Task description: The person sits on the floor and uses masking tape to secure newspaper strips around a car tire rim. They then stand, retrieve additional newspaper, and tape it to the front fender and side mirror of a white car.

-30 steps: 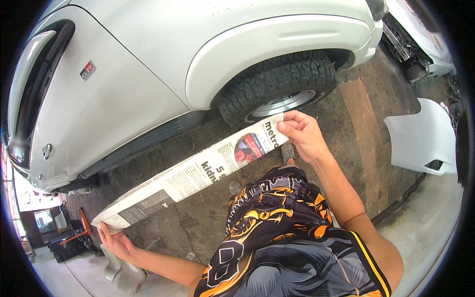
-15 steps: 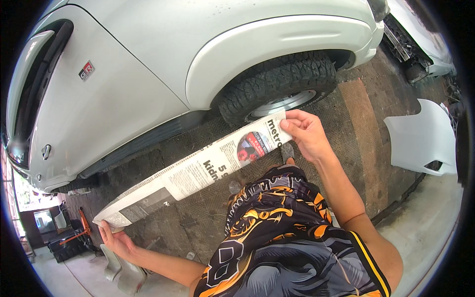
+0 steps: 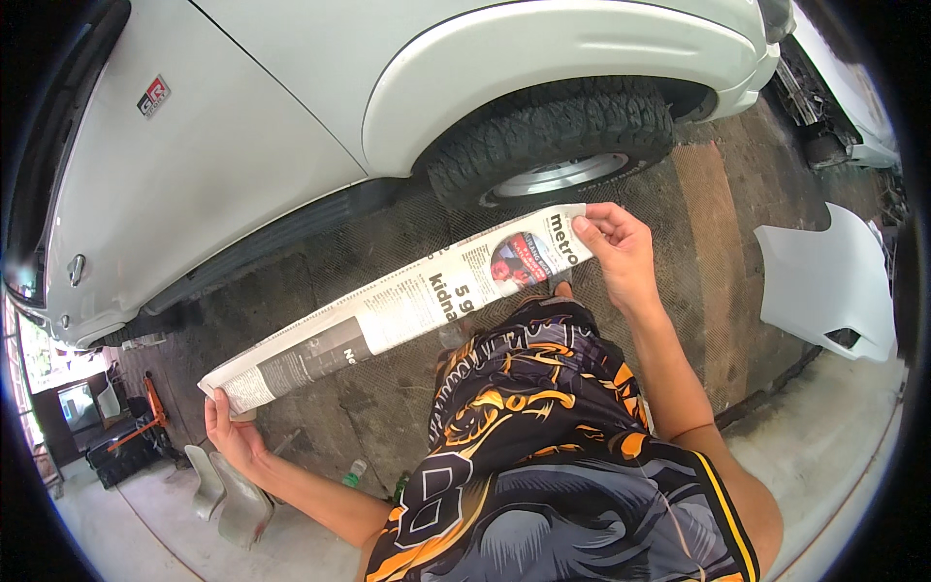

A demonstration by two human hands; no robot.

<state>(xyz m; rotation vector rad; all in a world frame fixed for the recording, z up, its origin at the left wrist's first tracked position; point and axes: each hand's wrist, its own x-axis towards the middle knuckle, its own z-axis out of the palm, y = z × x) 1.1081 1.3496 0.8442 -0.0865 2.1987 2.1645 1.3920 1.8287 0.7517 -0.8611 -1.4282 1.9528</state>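
A long strip of folded newspaper stretches slantwise in front of my body, its right end higher in the picture than its left. My left hand pinches the lower left end between thumb and fingers. At the other end, my right hand grips the strip with the thumb on top and the fingers behind. Beyond the paper stands a white vehicle, with its chunky black tyre close past the strip's right end. The paper does not touch the vehicle.
A loose white body panel stands on the right. Another vehicle with an exposed front is at the far right. Lower left are chairs, a plastic bottle, a black case and an orange tool stand.
Both hands have shifted slightly right with the newspaper, the left one also a little upward in the picture. The strip stays stretched between them. The view has moved somewhat.
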